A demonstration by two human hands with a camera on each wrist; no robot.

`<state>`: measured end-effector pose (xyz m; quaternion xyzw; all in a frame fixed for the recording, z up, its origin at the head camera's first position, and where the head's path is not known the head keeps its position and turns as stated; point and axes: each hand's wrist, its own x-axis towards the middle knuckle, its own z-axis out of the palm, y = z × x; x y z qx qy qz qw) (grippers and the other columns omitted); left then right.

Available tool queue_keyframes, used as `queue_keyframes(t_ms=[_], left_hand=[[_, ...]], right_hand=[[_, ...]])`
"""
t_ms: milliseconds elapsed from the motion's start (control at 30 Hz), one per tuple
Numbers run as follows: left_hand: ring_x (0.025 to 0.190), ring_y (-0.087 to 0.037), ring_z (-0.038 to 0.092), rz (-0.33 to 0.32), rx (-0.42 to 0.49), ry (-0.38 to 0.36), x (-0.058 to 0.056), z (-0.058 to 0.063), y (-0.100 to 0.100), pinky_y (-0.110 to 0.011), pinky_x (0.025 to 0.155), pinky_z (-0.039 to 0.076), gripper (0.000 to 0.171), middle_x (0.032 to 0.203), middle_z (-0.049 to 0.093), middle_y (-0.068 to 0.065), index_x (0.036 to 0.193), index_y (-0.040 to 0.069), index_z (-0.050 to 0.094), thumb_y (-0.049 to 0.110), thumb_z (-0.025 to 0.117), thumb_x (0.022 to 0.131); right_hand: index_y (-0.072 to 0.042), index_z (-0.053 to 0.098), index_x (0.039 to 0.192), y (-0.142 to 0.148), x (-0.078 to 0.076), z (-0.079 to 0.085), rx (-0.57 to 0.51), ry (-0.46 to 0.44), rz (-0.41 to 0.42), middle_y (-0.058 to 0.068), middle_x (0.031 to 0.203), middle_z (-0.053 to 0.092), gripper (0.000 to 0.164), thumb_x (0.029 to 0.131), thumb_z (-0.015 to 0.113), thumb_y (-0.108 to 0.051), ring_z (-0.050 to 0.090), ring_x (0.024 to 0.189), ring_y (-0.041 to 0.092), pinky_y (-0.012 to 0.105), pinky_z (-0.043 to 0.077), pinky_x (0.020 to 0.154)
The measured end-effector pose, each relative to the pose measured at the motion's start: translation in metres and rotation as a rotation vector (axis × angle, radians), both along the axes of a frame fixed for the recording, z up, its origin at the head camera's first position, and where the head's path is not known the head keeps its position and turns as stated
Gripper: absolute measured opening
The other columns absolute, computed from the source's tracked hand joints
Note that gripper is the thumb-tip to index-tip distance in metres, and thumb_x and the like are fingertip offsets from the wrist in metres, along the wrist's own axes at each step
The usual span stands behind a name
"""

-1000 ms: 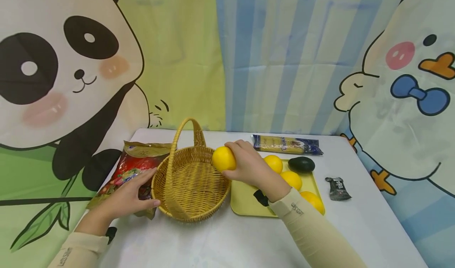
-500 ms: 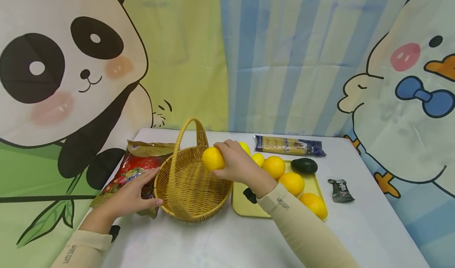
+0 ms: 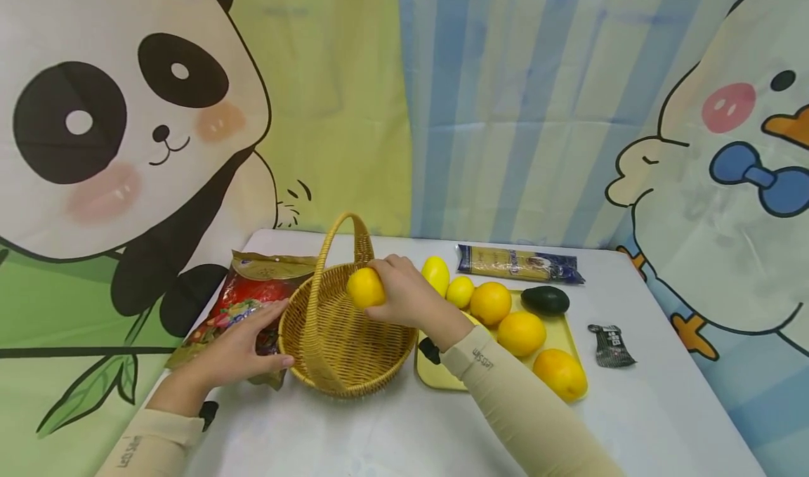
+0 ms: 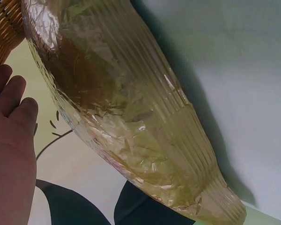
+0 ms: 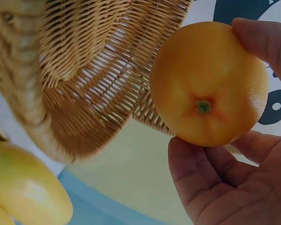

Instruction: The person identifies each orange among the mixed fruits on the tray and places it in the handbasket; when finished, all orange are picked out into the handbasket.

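My right hand holds an orange over the wicker basket. In the right wrist view the thumb and fingers pinch the orange from opposite sides, and its green stem end faces the camera. The basket has a tall arched handle, and nothing shows inside it. My left hand lies at the basket's left rim, fingers extended and thumb apart. A tray right of the basket bears several oranges, a lemon and a dark avocado.
A red and gold bag lies left of the basket, partly behind my left hand. An elongated yellow fruit is at the tray's back left. Behind the tray lies a pasta packet. A small black wrapped packet sits at right.
My right hand has carried the orange leftward, from the basket's right rim to over its inside. The lemon and elongated fruit have come into sight. The left hand stays at the rim.
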<state>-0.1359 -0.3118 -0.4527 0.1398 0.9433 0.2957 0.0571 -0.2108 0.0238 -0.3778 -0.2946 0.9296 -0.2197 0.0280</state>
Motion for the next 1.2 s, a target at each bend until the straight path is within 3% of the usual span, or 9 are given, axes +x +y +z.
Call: queue_keyframes(t_ms=[333, 733, 1200], left_hand=[[0.153, -0.053, 0.031, -0.009, 0.01, -0.004, 0.001, 0.0, -0.001, -0.082, 0.112, 0.032, 0.111, 0.171, 0.031, -0.02, 0.168, 0.019, 0.026, 0.061, 0.082, 0.082], [0.154, -0.053, 0.031, -0.014, 0.007, -0.023, -0.003, -0.002, 0.002, -0.081, 0.113, 0.032, 0.11, 0.171, 0.029, -0.02, 0.168, 0.024, 0.023, 0.062, 0.081, 0.082], [0.153, -0.053, 0.032, 0.021, -0.007, -0.034, 0.001, -0.001, -0.002, -0.082, 0.111, 0.033, 0.109, 0.171, 0.029, -0.019, 0.168, 0.028, 0.023, 0.062, 0.081, 0.082]], right_hand=[[-0.014, 0.05, 0.153, -0.025, -0.008, -0.01, 0.021, -0.041, 0.01, 0.008, 0.141, 0.059, 0.082, 0.085, 0.084, -0.044, 0.054, 0.121, 0.023, 0.033, 0.055, 0.093], [-0.009, 0.052, 0.151, -0.044, -0.011, -0.02, 0.068, -0.037, 0.035, 0.009, 0.14, 0.06, 0.083, 0.084, 0.086, -0.044, 0.057, 0.126, 0.024, 0.037, 0.053, 0.106], [-0.013, 0.054, 0.149, -0.07, -0.013, -0.029, 0.116, -0.013, 0.091, 0.009, 0.137, 0.061, 0.08, 0.083, 0.086, -0.045, 0.057, 0.122, 0.022, 0.028, 0.056, 0.093]])
